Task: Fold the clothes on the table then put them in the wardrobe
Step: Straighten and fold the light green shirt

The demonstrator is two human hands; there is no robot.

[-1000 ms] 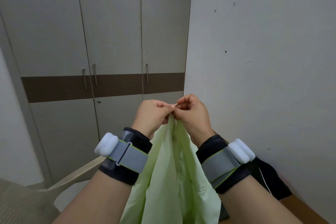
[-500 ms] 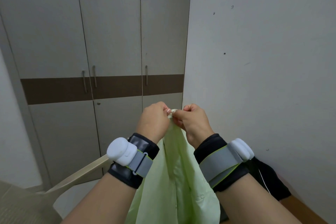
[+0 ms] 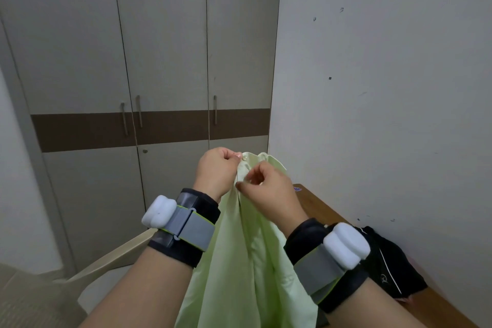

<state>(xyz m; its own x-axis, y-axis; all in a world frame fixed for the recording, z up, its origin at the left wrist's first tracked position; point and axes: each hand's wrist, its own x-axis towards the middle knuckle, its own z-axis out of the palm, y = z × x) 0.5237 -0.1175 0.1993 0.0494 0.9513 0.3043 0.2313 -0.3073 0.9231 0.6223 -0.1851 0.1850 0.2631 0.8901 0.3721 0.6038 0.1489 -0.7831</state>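
A plain white wall [image 3: 386, 114], marked with a few small dark specks, fills the right side. At the lower left, a cream plastic chair [image 3: 53, 293] shows its angled armrest, standing on a pale floor [image 3: 106, 298].

Open air lies at twelve o'clock up to the shut wardrobe [image 3: 159, 61]; a wall [image 3: 386, 88] blocks three o'clock, a chair [image 3: 111, 255] eight o'clock.

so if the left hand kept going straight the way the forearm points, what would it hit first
Probably the top edge of the green shirt it is pinching, then the wardrobe doors behind. Depth is unclear, so the wardrobe may be well out of reach of the left hand.
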